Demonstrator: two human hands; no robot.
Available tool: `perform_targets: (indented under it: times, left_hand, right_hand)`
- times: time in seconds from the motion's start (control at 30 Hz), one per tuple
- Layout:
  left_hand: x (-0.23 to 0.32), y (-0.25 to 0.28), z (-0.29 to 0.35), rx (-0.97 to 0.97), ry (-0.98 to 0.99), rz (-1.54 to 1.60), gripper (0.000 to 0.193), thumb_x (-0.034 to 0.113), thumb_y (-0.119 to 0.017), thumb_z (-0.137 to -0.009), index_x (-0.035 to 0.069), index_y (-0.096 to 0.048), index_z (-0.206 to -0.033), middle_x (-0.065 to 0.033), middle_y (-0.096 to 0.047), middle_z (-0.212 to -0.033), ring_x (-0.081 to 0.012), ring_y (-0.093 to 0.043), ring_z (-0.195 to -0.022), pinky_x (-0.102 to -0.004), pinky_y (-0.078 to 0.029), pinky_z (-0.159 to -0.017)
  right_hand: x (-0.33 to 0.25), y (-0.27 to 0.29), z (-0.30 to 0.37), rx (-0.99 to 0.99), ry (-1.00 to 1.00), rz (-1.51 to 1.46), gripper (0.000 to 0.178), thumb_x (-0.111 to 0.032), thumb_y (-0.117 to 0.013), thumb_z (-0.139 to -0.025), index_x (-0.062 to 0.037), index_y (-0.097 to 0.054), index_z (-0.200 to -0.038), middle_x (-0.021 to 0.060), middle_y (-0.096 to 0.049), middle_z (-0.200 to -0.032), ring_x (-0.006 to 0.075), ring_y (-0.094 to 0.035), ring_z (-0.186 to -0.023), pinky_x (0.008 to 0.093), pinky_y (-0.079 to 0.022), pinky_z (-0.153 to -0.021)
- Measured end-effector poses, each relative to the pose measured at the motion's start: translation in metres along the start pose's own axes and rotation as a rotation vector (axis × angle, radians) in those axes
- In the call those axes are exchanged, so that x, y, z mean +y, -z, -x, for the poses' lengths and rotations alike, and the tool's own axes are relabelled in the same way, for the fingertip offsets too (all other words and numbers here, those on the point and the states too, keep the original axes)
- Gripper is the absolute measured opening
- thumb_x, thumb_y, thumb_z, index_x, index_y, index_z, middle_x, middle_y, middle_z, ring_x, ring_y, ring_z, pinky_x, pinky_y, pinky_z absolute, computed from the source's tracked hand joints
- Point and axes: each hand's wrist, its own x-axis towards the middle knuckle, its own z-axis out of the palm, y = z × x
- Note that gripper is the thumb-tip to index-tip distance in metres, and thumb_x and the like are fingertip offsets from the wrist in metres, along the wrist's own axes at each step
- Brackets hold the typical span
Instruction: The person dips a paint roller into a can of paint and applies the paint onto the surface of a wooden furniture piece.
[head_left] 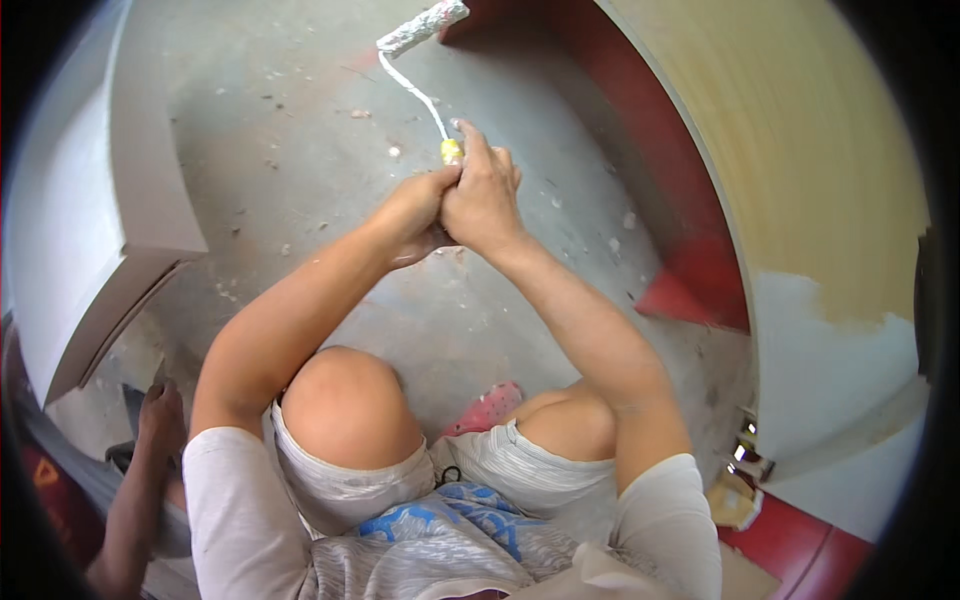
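Note:
A small paint roller [424,28] points away from me over the floor, its sleeve and wire frame coated in white paint. The top of its yellow handle [452,150] shows just above my fingers. My right hand [483,200] is closed round the handle, with the index finger stretched along it. Pressed against it, my left hand [412,212] also closes on the handle's lower part. Most of the handle is hidden by the hands. Below them are my bent knees, and a pink spotted shoe [485,408] shows between them.
On the right stands a curved panel [840,150], yellowish above and pale grey below. A red base [690,150] runs beside it. A pale cabinet-like piece [150,190] stands at left. Another person's arm [150,470] shows at lower left. Bits of debris dot the grey floor [300,130].

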Motion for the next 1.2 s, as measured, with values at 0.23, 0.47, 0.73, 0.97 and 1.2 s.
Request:
perform_targets:
  times: [0.23,0.47,0.73,0.97,1.2]
  left_hand:
    - [0.003,-0.027,-0.022,0.301,-0.283,-0.003,0.018,0.021,-0.041,-0.091,0.005,-0.049,-0.086,-0.0069,-0.052,-0.074,-0.0180,-0.053,-0.062,-0.0353,-0.045,-0.053]
    - [0.087,-0.029,-0.060,-0.006,-0.403,0.327,0.017,0.023,-0.040,-0.086,0.010,-0.038,-0.075,-0.0014,-0.041,-0.060,-0.0112,-0.040,-0.048,-0.0248,-0.034,-0.041]
    - [0.186,-0.029,-0.108,0.033,-0.648,0.290,0.023,0.029,-0.041,-0.085,0.006,-0.041,-0.087,-0.0050,-0.045,-0.061,-0.0158,-0.045,-0.048,-0.0298,-0.040,-0.043]
    - [0.263,-0.037,-0.144,-0.014,-0.728,0.428,0.031,0.028,-0.037,-0.089,-0.002,-0.044,-0.094,-0.0122,-0.050,-0.066,-0.0224,-0.051,-0.047,-0.0354,-0.045,-0.042]
    - [0.313,-0.026,-0.195,0.135,-0.862,0.259,0.034,0.024,-0.038,-0.090,-0.006,-0.052,-0.081,-0.0222,-0.060,-0.068,-0.0300,-0.064,-0.057,-0.0388,-0.049,-0.044]
  right_hand:
    - [0.003,0.069,0.044,-0.124,0.214,-0.122,0.065,-0.010,-0.056,-0.075,0.0026,-0.029,-0.133,0.0213,-0.049,-0.117,0.0344,-0.048,-0.104,0.0451,-0.032,-0.092]
    - [0.089,0.109,0.082,-0.267,0.078,-0.232,0.044,-0.012,-0.064,-0.077,0.0002,-0.052,-0.118,0.0141,-0.065,-0.093,0.0200,-0.063,-0.084,0.0295,-0.048,-0.074]
    - [0.207,0.121,0.134,-0.684,-0.646,-0.035,0.043,-0.015,-0.063,-0.079,0.0047,-0.053,-0.115,0.0097,-0.061,-0.071,0.0113,-0.058,-0.061,0.0248,-0.046,-0.055]
    - [0.268,0.143,0.204,-0.728,-0.691,0.561,0.040,-0.011,-0.061,-0.075,0.0035,-0.055,-0.112,0.0168,-0.064,-0.074,0.0228,-0.063,-0.060,0.0325,-0.048,-0.054]
    - [0.100,0.056,0.162,-0.794,-0.789,0.145,0.039,-0.023,-0.060,-0.077,0.0010,-0.056,-0.108,0.0178,-0.063,-0.088,0.0246,-0.062,-0.081,0.0340,-0.048,-0.071]
